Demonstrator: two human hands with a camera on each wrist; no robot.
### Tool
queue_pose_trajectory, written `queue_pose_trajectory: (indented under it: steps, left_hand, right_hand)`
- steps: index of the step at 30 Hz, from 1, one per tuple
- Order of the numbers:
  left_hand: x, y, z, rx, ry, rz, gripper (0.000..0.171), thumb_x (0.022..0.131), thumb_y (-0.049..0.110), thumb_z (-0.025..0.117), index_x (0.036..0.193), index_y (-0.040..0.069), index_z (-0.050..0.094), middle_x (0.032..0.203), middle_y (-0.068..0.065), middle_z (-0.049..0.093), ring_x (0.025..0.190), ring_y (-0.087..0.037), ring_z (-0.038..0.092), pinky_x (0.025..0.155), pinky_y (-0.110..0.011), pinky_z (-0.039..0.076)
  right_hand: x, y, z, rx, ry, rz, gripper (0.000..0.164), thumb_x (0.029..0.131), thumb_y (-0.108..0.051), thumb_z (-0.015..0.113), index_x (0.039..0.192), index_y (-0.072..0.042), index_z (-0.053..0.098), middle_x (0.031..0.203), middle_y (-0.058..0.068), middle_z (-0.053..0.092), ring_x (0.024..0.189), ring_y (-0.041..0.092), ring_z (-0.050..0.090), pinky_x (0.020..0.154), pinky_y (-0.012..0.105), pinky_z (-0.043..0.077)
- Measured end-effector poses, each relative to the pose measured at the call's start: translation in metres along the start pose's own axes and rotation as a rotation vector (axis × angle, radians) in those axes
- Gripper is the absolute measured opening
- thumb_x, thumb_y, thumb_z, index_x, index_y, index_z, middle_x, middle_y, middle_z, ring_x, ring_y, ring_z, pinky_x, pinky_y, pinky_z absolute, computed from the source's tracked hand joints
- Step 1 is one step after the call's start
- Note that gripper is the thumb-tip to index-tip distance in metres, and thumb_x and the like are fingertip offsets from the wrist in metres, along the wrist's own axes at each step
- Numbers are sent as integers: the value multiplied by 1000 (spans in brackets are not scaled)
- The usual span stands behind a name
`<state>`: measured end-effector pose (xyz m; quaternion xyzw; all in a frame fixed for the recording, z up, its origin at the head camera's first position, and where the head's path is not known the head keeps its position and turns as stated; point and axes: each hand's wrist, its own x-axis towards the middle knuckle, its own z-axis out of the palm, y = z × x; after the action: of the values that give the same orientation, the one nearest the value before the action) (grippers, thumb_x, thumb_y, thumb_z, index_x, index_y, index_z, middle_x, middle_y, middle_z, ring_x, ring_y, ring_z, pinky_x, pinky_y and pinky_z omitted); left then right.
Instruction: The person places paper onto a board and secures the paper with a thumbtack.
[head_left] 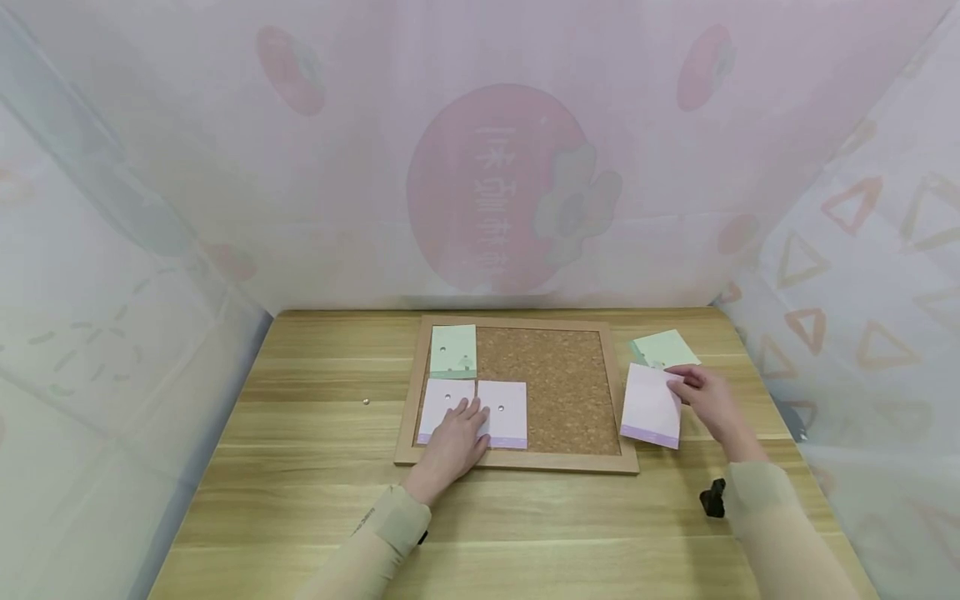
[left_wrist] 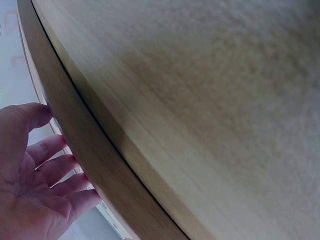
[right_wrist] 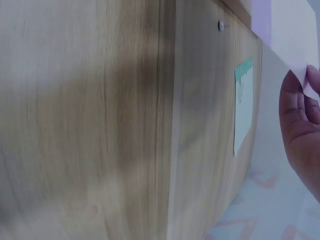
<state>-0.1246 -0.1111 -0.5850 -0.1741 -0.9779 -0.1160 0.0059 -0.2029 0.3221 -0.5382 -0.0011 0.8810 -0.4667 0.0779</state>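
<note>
My right hand (head_left: 708, 404) pinches a pale purple note sheet (head_left: 649, 404) by its upper right corner, thumb on the front. The sheet hangs just right of the cork board (head_left: 573, 392), its darker purple band at the bottom. My left hand (head_left: 453, 442) rests with extended fingers over two purple notes on the board, a left one (head_left: 442, 412) and a right one (head_left: 510, 417). Each shows a small round pin head near its top. Above them a green note (head_left: 452, 346) is pinned at the upper left of the board. In the left wrist view the fingertips reach the wooden frame (left_wrist: 75, 115).
Another green note (right_wrist: 244, 110) lies on the table right of the board, partly behind the held sheet in the head view. One loose pin (head_left: 366, 402) lies left of the board, another (right_wrist: 221, 26) near its right side. Printed curtains surround the table.
</note>
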Motion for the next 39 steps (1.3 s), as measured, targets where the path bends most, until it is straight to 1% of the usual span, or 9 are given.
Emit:
queue_pose_trajectory:
  steps: [8, 15, 17, 22, 25, 28, 30, 33, 39]
  left_hand:
    - [-1, 0, -1, 3, -3, -8, 47, 96, 28, 65, 136, 5, 60, 146, -18, 55, 136, -39, 52, 107, -56, 47]
    - [-1, -1, 1, -14, 3, -6, 46, 95, 27, 66, 136, 5, 60, 146, -18, 55, 136, -39, 52, 107, -57, 47]
    - [-1, -2, 2, -19, 6, -5, 46, 95, 27, 66, 136, 5, 60, 146, -19, 55, 136, -39, 52, 107, -57, 47]
    - [0, -1, 2, -7, 8, 2, 46, 95, 27, 66, 136, 5, 60, 145, -19, 55, 135, -39, 52, 107, -56, 48]
    - [0, -1, 2, -4, 14, 6, 46, 95, 27, 66, 135, 5, 60, 145, -19, 56, 135, -39, 53, 106, -56, 48]
    - [-1, 0, 1, -11, 14, 3, 46, 96, 27, 66, 136, 5, 60, 145, -19, 55, 136, -39, 52, 107, -57, 47]
    - [-1, 0, 0, -18, 14, 3, 46, 96, 27, 66, 136, 5, 60, 145, -19, 55, 136, -40, 52, 107, -57, 47]
    - [-2, 2, 0, -18, 11, 1, 46, 96, 27, 65, 136, 5, 60, 146, -19, 55, 136, -40, 51, 108, -57, 46]
    - [-3, 4, -1, -17, 13, -2, 47, 96, 27, 66, 136, 5, 60, 146, -18, 55, 136, -39, 51, 108, -56, 47]
  right_hand:
    - [9, -18, 25, 12, -51, -39, 35, 102, -14, 57, 133, 4, 57, 112, 23, 66, 86, 1, 59, 78, 17, 55]
    - [13, -32, 47, 33, -85, -75, 33, 101, -12, 59, 130, 3, 60, 110, 24, 68, 88, 7, 62, 79, 26, 58]
    - [15, -34, 53, 39, -100, -65, 33, 101, -13, 58, 130, 2, 60, 112, 24, 68, 89, 7, 62, 80, 28, 58]
    - [17, -38, 67, 49, -122, -38, 32, 102, -13, 58, 131, 0, 60, 117, 23, 67, 94, 11, 62, 81, 25, 56]
    - [18, -41, 75, 40, -120, -40, 32, 102, -13, 58, 131, 0, 60, 122, 24, 65, 103, 20, 62, 85, 26, 55]
    - [19, -44, 84, 15, -116, -53, 31, 102, -12, 57, 130, -1, 61, 129, 25, 63, 115, 31, 62, 92, 35, 55]
    - [20, -46, 89, 0, -106, -67, 29, 101, -11, 57, 129, -1, 62, 132, 25, 62, 121, 35, 60, 97, 42, 55]
    - [21, -48, 98, -28, -95, -95, 28, 101, -9, 57, 127, 0, 64, 130, 25, 63, 121, 37, 60, 100, 48, 53]
    - [23, -49, 115, -58, -67, -144, 24, 99, -5, 58, 121, -1, 66, 123, 24, 66, 113, 34, 62, 97, 48, 53]
